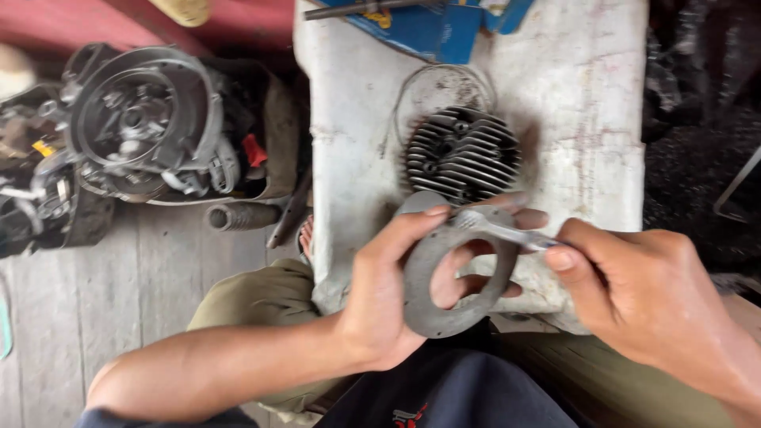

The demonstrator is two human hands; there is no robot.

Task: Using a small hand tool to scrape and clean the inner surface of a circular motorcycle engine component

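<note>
we see a worn grey plank floor (119,277), a stained white slab (587,103) as work surface, and a red surface (63,20) behind, in daylight.

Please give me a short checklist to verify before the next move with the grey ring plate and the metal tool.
1. Left hand grips the grey ring plate: ok.
2. Right hand holds the metal tool: ok.
3. Tool tip rests on the plate's upper rim: ok.
4. Left fingers clear of the tool tip: not ok, thumb is close.
5. Plate surface clean: cannot tell.
6. Finned cylinder head lies apart on the white block: ok.
</note>
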